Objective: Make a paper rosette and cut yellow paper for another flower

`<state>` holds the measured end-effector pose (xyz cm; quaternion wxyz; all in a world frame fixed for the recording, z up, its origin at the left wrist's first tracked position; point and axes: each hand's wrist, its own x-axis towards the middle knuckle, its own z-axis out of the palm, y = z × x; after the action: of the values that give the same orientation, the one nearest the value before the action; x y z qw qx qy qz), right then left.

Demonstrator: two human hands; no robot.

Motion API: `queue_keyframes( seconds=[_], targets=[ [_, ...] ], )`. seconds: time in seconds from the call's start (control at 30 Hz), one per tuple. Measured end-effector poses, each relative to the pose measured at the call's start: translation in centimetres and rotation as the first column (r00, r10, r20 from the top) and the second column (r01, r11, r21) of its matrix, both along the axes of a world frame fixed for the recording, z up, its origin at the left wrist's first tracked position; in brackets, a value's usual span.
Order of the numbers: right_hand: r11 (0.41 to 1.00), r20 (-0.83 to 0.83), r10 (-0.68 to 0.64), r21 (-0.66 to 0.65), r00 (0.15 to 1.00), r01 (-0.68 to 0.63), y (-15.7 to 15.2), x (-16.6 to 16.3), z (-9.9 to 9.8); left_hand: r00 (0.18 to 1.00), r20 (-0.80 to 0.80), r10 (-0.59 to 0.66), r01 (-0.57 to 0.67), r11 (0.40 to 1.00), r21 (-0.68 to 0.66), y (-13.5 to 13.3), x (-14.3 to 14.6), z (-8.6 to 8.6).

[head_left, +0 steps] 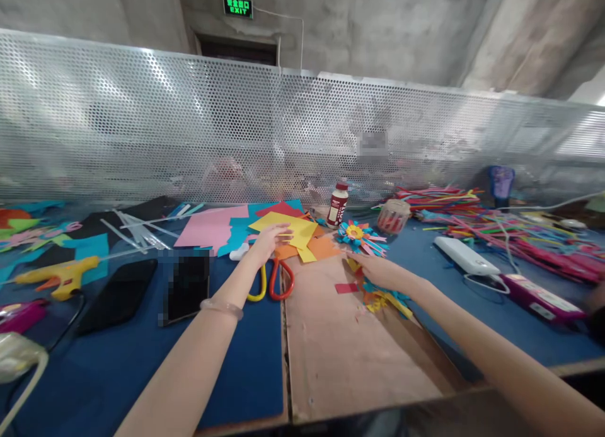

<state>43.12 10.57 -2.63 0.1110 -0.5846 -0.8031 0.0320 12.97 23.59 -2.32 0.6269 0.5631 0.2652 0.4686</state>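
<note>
My left hand (268, 240) reaches forward and rests on a yellow paper sheet (289, 229) atop a pile of coloured sheets, fingers laid flat and slightly apart. My right hand (378, 270) lies stretched out with fingers extended, just in front of a blue and pink paper flower (360, 236) and over yellow and blue paper scraps (385, 298). Neither hand grips anything. Scissors with one yellow and one red handle (274, 280) lie just under my left wrist. A small red paper piece (346, 288) sits on the brown board (340, 349).
A yellow glue gun (61, 276) and a dark phone (118, 295) lie at left. A small bottle (337, 205) and a plastic cup (393, 216) stand behind the flower. A white power strip (466, 255), coloured strips (496, 226) and a perforated metal screen (189, 128) fill the right and back.
</note>
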Motion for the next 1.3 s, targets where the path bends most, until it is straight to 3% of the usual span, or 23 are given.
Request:
queue_keyframes(
  seconds=[0.17,0.3,0.37,0.5,0.63,0.8,0.9,1.0,1.07,1.2,1.3],
  targets=[
    [0.999,-0.026,-0.042,0.019,0.999,0.042,-3.1,3.1,1.7,0.99,-0.123,0.07,-0.055,0.991,0.123,0.2,0.2,-0.2],
    [0.99,-0.036,-0.123,0.059,0.992,0.125,-3.0,4.7,1.7,0.954,-0.269,0.13,-0.045,0.952,0.302,-0.6,1.8,0.2],
    [0.991,-0.019,-0.121,0.063,0.992,0.122,-2.5,4.5,0.7,0.927,-0.357,0.111,0.044,0.917,0.398,-2.0,3.3,0.6],
    [0.994,-0.012,-0.077,0.082,0.997,0.078,-3.1,3.5,-0.7,0.817,-0.577,0.004,0.344,0.8,0.492,-6.7,6.8,0.8],
    [0.995,-0.023,-0.056,0.078,0.998,0.057,-4.7,3.7,-0.2,0.687,-0.725,-0.039,0.538,0.698,0.472,-10.8,9.1,-0.1],
    [0.988,-0.025,-0.118,0.101,0.993,0.12,-4.0,3.7,-0.3,0.446,-0.893,0.063,0.683,0.621,0.385,-12.9,9.5,-1.0],
    [0.993,-0.033,-0.104,0.061,0.994,0.105,-4.3,2.6,-0.5,0.421,-0.905,0.064,0.684,0.633,0.363,-13.4,9.4,-0.8],
    [0.995,-0.059,-0.097,0.018,0.994,0.098,-6.4,2.2,0.2,0.409,-0.91,0.067,0.692,0.627,0.358,-13.7,9.4,-0.5],
    [0.987,-0.108,-0.158,0.02,0.982,0.161,-8.4,2.9,0.7,0.415,-0.907,0.078,0.692,0.62,0.37,-13.8,9.6,-0.6],
    [0.899,-0.216,-0.434,-0.044,0.875,0.435,-11.1,4.8,-0.2,0.449,-0.887,0.11,0.678,0.605,0.418,-13.7,10.3,-1.2],
    [0.923,-0.098,-0.384,-0.007,0.918,0.385,-10.8,4.3,-1.7,0.461,-0.877,0.135,0.668,0.599,0.443,-13.6,10.8,-1.5]
  ],
)
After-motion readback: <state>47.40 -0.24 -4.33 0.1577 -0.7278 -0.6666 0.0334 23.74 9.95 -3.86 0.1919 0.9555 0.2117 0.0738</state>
